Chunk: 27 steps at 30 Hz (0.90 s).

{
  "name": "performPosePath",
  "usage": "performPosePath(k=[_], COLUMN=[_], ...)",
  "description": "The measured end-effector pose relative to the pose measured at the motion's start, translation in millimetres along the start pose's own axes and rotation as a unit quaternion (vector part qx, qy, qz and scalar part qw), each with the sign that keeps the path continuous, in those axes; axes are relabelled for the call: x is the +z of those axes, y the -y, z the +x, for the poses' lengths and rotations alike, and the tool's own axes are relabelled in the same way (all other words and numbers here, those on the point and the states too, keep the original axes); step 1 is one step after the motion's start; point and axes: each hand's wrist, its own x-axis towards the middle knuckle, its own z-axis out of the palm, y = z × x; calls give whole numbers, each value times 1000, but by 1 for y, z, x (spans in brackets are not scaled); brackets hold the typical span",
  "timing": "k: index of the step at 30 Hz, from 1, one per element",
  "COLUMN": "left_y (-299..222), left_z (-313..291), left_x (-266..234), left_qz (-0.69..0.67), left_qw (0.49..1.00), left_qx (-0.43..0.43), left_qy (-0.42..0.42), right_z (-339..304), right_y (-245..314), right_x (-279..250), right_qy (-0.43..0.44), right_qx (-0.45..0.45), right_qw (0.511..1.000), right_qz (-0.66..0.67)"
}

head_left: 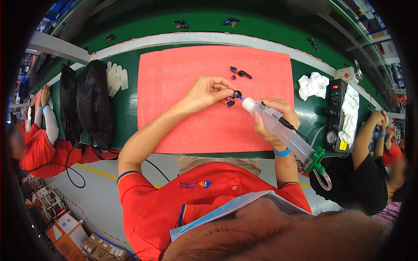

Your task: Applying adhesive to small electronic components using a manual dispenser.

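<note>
Over the middle of a pink foam mat [183, 135], my left hand [204, 92] pinches a small round black part [237, 94] between thumb and fingertips. My right hand [282, 114] is wrapped round a dispensing syringe [283, 133], a clear barrel with a green cap and a hose at its rear. Its blue needle points up and left, with the tip at the black part; whether they touch I cannot tell. Just below the pinched part lie tiny dark pieces [230, 104]. Farther up the mat rest several small black and purple pieces [245, 75].
Black mesh bags [95, 102] and pale finger cots [116, 78] lie left of the mat. To the right are crumpled white tissue [313, 86] and a black control box [334, 104] with a gauge. More small parts [180, 24] sit beyond the white rail. Co-workers sit on both sides.
</note>
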Motion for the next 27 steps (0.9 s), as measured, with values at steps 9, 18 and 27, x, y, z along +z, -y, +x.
performPosePath(k=[9,18,27], left_y=[0,7,8], left_z=[0,0,-2], left_x=[3,7,11], left_qz=[-23,4,2], left_qw=[999,999,996], left_qx=[17,26,45], left_qy=[-14,-45,-76], right_z=[-2,1,3], right_y=[2,4,5], right_x=[-1,1,1], right_qy=[-6,27,28], right_qx=[15,3,-17], right_qw=[1000,1000,999], right_qz=[-4,-6,-7])
